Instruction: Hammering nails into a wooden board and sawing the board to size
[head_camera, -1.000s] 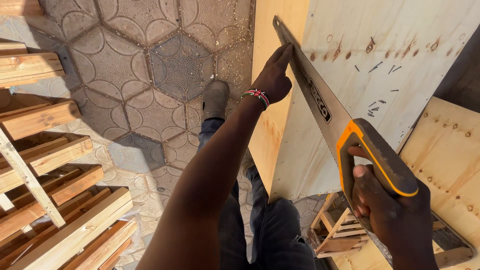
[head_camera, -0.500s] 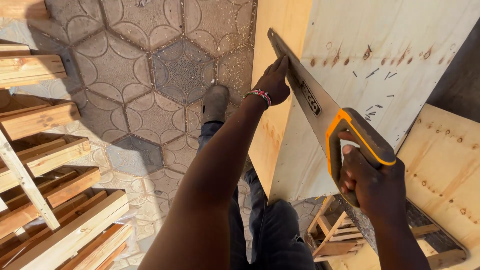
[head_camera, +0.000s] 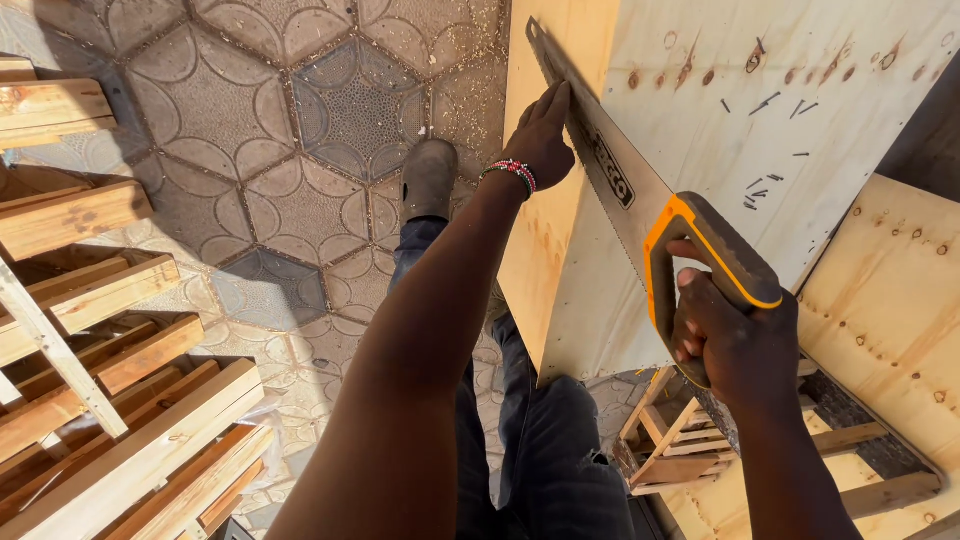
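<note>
The handsaw (head_camera: 640, 215) has a dull grey metal blade and a scuffed orange-and-black plastic handle. The plywood sheet (head_camera: 720, 130) is pale, matt wood — smooth, with knots. Paving stones (head_camera: 300, 170) look rough — dusty.

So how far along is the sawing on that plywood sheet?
Done: the cut looks partly made, with the steel handsaw with an orange-and-black handle lying along the pale plywood sheet and sawdust on the patterned paving. In hand: the right hand grips the handle while the left hand steadies the sheet beside the blade. Left: how much of the line is uncut cannot be told.
</note>
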